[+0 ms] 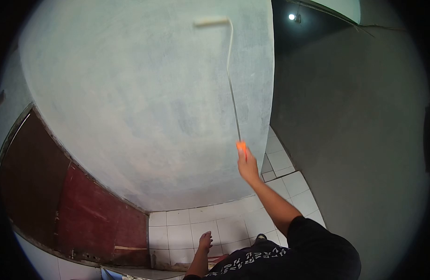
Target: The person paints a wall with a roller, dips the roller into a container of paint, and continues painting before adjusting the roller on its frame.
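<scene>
My right hand (247, 167) is wrapped round the orange handle of a paint roller (233, 93). Its long thin metal rod runs upward from the hand and bends near the top. The pale roller sleeve (212, 22) lies against the upper part of the whitish, patchily painted wall (131, 102), slightly blurred. Low in the view, my left hand (205, 241) hangs by my body over the tiled floor, fingers loosely bent, with nothing in it.
White floor tiles (177, 233) run along the foot of the wall. To the left is a dark red and brown panel (91, 212) in a frame. A grey wall (355, 130) stands on the right, and a lit bulb (292, 17) shines beyond the painted wall's edge.
</scene>
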A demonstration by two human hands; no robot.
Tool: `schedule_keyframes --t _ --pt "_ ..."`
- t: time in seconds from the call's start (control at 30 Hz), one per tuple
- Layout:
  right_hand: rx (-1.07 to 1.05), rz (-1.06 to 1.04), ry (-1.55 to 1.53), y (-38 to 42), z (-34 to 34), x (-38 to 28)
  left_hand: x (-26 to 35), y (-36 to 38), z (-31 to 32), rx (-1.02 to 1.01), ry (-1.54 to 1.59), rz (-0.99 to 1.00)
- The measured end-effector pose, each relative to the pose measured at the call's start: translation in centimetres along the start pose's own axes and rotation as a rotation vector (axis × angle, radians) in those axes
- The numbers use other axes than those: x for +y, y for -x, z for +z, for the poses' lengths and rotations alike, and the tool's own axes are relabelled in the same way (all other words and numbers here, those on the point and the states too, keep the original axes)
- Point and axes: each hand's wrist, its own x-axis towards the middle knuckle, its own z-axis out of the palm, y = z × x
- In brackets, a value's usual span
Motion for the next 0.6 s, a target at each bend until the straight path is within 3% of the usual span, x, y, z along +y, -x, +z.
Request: schedule_keyframes --t 0.13,0.2,0.33,0.43,0.47,0.6 --pt "-0.046 0.053 0.073 10.4 -0.5 12.2 -1.8 -0.1 -1.4 0.026 0.002 -0.050" --pt "-0.109 0.156 0.071 13.8 -1.9 13.2 -2.3 0.0 -1.9 0.032 -0.004 -0.061" --pt "-0.065 0.032 0.096 10.5 -1.9 8.6 -2.2 -0.7 -2.4 0.039 -0.011 -0.053" --pt "-0.064 -0.015 0.036 3.1 -0.9 2.0 -1.2 -1.0 -2.1 0.036 -0.009 -0.025" --pt "0.017 -0.167 0.009 0.6 -0.1 -0.2 -0.8 -1.0 -1.9 0.034 -0.010 -0.024" --pt "-0.044 -0.064 -0.031 -5.6 -0.4 -9.3 0.3 -0.8 -1.4 0.016 -0.017 0.017"
